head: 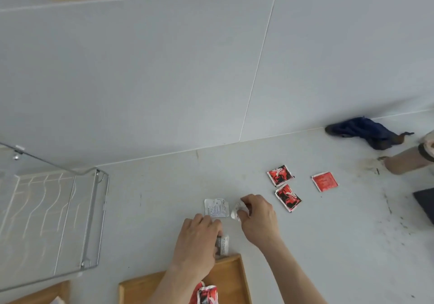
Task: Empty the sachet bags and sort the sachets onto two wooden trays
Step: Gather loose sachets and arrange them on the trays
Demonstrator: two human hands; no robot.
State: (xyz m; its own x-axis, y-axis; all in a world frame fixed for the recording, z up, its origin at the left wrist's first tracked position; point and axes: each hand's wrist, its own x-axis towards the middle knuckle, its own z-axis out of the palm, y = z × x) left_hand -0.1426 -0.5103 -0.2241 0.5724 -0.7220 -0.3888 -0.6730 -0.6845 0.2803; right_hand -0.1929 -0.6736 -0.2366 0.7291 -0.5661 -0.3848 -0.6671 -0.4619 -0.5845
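Note:
My left hand (199, 240) is closed around a silver sachet (223, 245) just beyond the far edge of a wooden tray (234, 278). My right hand (258, 219) pinches a crumpled silver sachet (237, 211). A flat silver sachet (216, 208) lies on the counter between and beyond both hands. Three red sachets lie to the right: one (280, 175), one (288, 197) and a plain red one (324, 181). A red sachet (206, 294) rests on the wooden tray under my left forearm. A second wooden tray (47, 293) shows at the bottom left corner.
A wire dish rack (54, 219) stands at the left. A dark blue cloth (366, 131) lies at the back right by the wall. A beige object (408, 160) and a dark item (426, 204) sit at the right edge. The counter there is stained.

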